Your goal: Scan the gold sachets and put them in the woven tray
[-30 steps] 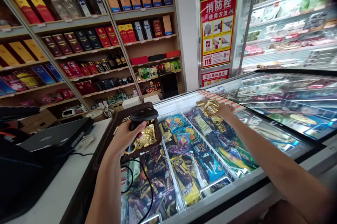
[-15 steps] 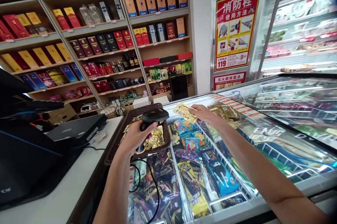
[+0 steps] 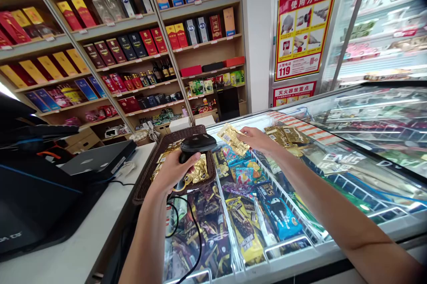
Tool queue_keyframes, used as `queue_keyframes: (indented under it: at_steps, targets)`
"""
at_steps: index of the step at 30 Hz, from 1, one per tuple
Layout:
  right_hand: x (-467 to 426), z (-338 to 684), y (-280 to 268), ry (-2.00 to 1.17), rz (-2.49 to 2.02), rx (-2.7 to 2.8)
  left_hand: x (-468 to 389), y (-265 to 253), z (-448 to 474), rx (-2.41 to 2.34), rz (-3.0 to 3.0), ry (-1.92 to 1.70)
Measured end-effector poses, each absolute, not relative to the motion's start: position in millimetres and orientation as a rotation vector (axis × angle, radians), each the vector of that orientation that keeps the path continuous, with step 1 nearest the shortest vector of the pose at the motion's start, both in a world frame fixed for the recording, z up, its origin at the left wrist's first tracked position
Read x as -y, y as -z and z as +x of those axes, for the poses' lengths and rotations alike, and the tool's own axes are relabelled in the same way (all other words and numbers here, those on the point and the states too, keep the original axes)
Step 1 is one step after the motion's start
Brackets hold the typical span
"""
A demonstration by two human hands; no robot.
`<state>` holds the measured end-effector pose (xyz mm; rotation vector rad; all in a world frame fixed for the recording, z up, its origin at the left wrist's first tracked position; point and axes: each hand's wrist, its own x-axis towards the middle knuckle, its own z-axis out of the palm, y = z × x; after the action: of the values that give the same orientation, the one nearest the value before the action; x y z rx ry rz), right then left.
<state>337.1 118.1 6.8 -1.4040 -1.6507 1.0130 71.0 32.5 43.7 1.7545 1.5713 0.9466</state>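
Note:
A black corded barcode scanner (image 3: 198,142) is gripped by the handle in my left hand (image 3: 176,169), its head pointing right. Across from it my right hand (image 3: 256,138) pinches a gold foil packet (image 3: 232,138) by its right end; printed marks show on the packet's face. Beneath the scanner sits a brown woven basket (image 3: 142,185) with gold packets (image 3: 199,169) in it. More gold packets (image 3: 287,135) lie on the freezer glass to the right of my right hand. The scanner's cable (image 3: 201,239) loops down over the freezer.
Under the glass, the freezer (image 3: 267,270) holds wire baskets of wrapped ice creams (image 3: 245,230). On the left, a white counter (image 3: 66,253) bears a black monitor (image 3: 33,204) and a flat dark device (image 3: 100,159). Shelves of boxes (image 3: 125,48) stand behind, beside a red fire-hydrant sign (image 3: 303,26).
The view has tilted slightly down and shifted. Both hands keep their holds; the scanner and the gold packet stay nearly in place relative to each other.

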Motion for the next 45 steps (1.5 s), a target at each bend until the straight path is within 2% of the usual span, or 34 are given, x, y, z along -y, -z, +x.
queue_keyframes:
  at_steps: [23,29,34,39,43,45]
  targets:
    - [-124,330,11,-0.981,-1.451,1.674,-28,-55,61,-1.608,1.751,-0.911]
    - [-128,270,36,-1.142,-1.333,1.794,-20,-62,3,-1.801,1.577,-1.134]
    - [-154,187,35,-1.306,-1.277,1.782,-15,-58,-31,-1.869,1.419,-1.356]
    - [-188,143,29,-1.060,-1.305,1.833,-14,-59,-25,-1.788,1.460,-1.324]
    - [-195,170,45,-0.580,-1.391,1.998,-20,-58,-9,-1.816,1.532,-1.287]
    - [-195,203,59,-0.441,-1.476,2.028,-24,-57,1,-1.795,1.562,-1.293]
